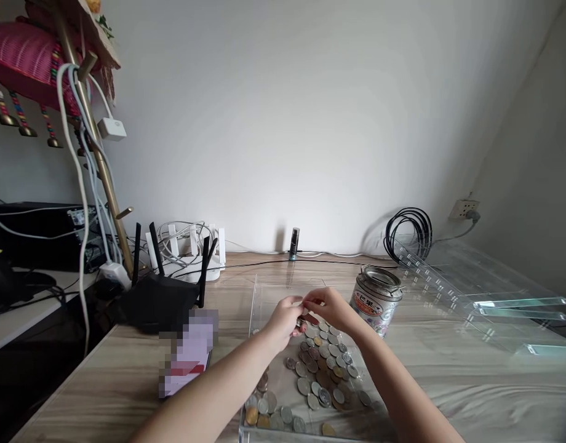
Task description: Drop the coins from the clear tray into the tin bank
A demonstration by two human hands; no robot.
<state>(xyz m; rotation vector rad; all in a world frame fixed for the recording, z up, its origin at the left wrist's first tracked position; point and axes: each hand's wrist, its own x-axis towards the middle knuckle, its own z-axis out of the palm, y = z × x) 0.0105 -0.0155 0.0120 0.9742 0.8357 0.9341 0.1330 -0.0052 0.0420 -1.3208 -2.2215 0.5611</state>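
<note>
A clear plastic tray [258, 307] lies on the wooden table and holds several silver and gold coins [320, 375]. Both my hands hover over its far part, fingertips almost touching. My left hand [283, 320] is curled and pinches a small stack of coins [301, 322]. My right hand [326, 307] has its fingers pinched together at the same spot, on top of that stack. A tin money can [376, 299] with a printed label stands just right of the tray, close to my right wrist.
A black router [160, 295] and a white router [188, 249] sit at the left rear. A blurred-out phone [188, 354] lies left of the tray. Clear acrylic trays [477, 289] are stacked at right, with a coiled black cable [407, 234] and a small dark bottle [294, 243] by the wall.
</note>
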